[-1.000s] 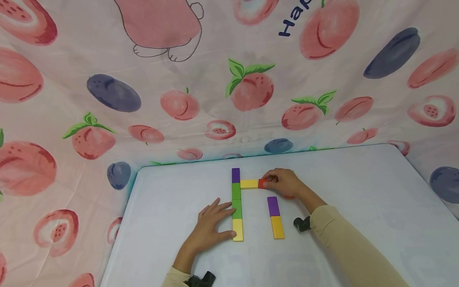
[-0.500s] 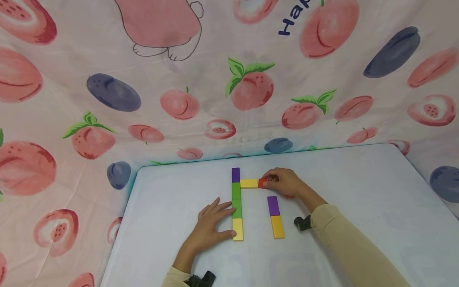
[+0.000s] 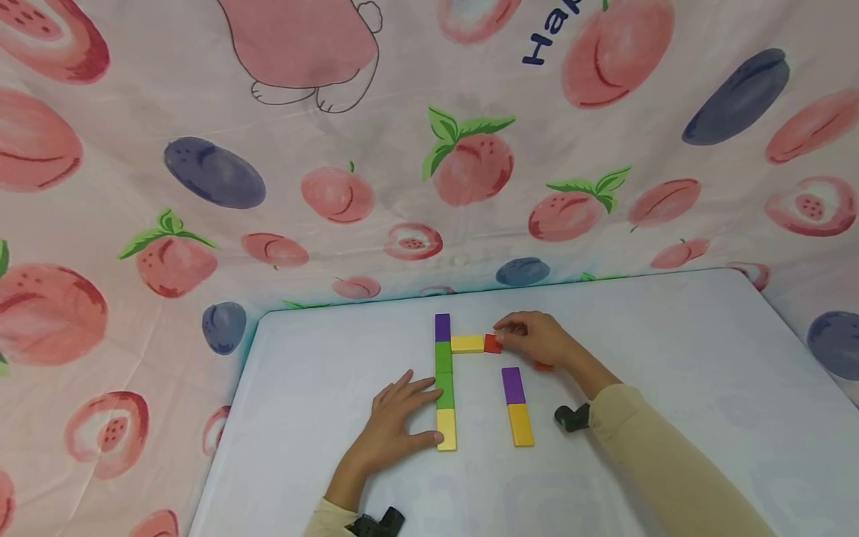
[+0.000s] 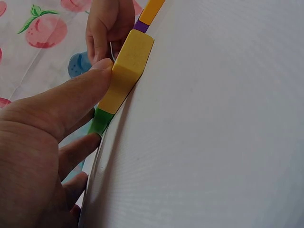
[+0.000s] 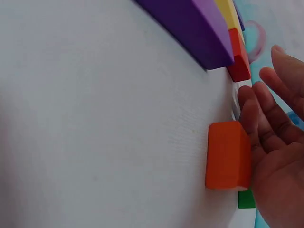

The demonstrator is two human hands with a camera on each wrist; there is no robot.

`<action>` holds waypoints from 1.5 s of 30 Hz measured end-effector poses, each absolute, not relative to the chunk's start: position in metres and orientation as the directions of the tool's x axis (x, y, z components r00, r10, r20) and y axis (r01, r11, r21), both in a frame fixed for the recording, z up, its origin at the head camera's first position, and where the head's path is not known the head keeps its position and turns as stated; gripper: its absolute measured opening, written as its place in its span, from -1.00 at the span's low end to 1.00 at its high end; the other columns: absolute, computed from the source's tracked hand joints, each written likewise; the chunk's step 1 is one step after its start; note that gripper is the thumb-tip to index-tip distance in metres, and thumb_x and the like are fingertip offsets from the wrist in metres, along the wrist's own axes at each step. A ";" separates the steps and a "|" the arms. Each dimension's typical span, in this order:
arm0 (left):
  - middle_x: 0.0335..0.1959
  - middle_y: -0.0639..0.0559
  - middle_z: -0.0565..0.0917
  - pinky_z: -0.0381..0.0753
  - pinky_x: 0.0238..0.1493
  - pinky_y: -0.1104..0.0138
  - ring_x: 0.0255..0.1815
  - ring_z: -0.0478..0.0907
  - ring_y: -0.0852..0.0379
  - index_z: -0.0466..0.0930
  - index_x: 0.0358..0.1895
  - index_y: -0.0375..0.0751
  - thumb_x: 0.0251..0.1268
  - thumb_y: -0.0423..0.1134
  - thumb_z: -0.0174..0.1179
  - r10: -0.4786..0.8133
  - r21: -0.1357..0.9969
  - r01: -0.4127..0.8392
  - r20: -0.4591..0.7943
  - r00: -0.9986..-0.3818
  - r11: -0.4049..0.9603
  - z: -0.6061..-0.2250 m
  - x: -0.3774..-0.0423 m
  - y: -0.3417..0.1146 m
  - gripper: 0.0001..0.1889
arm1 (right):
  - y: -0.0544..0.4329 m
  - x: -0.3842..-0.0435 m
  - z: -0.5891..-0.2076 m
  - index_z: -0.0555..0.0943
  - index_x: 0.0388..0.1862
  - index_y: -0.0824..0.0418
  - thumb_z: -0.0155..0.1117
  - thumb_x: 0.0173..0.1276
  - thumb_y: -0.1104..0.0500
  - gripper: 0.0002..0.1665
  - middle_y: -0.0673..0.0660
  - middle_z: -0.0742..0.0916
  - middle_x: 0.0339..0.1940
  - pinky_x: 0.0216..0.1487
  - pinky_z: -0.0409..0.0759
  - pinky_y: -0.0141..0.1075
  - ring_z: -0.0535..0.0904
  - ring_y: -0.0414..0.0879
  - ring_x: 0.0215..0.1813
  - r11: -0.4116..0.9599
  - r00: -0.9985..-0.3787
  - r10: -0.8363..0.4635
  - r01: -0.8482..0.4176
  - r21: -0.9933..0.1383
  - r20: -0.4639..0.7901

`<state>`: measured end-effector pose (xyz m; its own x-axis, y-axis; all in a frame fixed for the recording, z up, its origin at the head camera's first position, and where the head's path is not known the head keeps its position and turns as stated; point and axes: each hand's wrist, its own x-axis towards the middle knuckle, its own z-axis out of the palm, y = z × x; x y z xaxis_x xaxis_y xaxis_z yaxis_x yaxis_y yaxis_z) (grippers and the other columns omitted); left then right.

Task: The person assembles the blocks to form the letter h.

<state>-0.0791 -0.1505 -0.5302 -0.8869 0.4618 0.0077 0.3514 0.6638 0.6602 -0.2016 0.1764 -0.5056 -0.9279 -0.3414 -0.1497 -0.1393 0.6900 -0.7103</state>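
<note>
On the white tabletop, a column of blocks runs from a purple block (image 3: pixel 442 327) through two green blocks (image 3: pixel 444 357) to a pale yellow block (image 3: pixel 446 429). My left hand (image 3: pixel 392 421) rests along its left side, thumb at the pale yellow block and a fingertip at the lower green one. From the column's upper part a yellow block (image 3: pixel 467 344) extends right, with a small red block (image 3: pixel 493 344) at its end. My right hand (image 3: pixel 539 339) is just right of the red block; in the right wrist view its spread fingers hold nothing. An orange block (image 5: pixel 228 154) lies beside that hand.
Right of the column, a second purple block (image 3: pixel 513 385) and a darker yellow block (image 3: pixel 520 425) lie end to end. A green block (image 5: pixel 246 199) shows behind the orange one. Fruit-printed cloth (image 3: pixel 403 201) rises behind the table. Black wrist cameras (image 3: pixel 572 418) jut from both sleeves.
My right hand has let go of the red block and moved slightly right, so more of that block shows. The left hand and the blocks stay in place.
</note>
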 end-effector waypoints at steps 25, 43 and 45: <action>0.54 0.15 0.40 -0.03 0.52 -0.28 0.69 0.00 -0.13 0.49 0.43 0.17 0.17 0.20 0.42 0.471 0.656 0.367 0.018 -0.882 0.660 -0.531 -0.079 -0.151 -0.27 | 0.237 -0.202 -0.500 0.72 0.13 0.19 0.30 0.49 0.02 -0.63 0.24 0.70 0.02 0.21 0.57 0.10 0.56 0.15 0.12 0.766 -0.986 -0.161 -0.090 -0.637 -0.053; 0.56 0.20 0.36 -0.08 0.56 -0.23 0.71 -0.05 -0.05 0.48 0.44 0.19 0.18 0.24 0.40 0.471 0.648 0.353 -0.011 -0.882 0.675 -0.531 -0.080 -0.151 -0.26 | 0.241 -0.202 -0.507 0.71 0.14 0.22 0.33 0.45 0.08 -0.63 0.28 0.72 0.06 0.23 0.56 0.13 0.59 0.19 0.11 0.779 -0.979 -0.190 -0.106 -0.619 -0.070; 0.56 0.21 0.36 -0.08 0.56 -0.23 0.71 -0.05 -0.04 0.48 0.44 0.19 0.17 0.25 0.40 0.470 0.647 0.352 -0.011 -0.883 0.677 -0.531 -0.080 -0.152 -0.26 | 0.241 -0.202 -0.507 0.71 0.13 0.23 0.33 0.45 0.08 -0.64 0.28 0.72 0.06 0.24 0.56 0.13 0.59 0.19 0.11 0.779 -0.980 -0.187 -0.104 -0.618 -0.072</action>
<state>-0.0799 -0.1515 -0.5310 -0.8825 0.4701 -0.0114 0.3521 0.6766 0.6467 -0.2020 0.2414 -0.5073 -0.9797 -0.1872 -0.0718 -0.1036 0.7791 -0.6183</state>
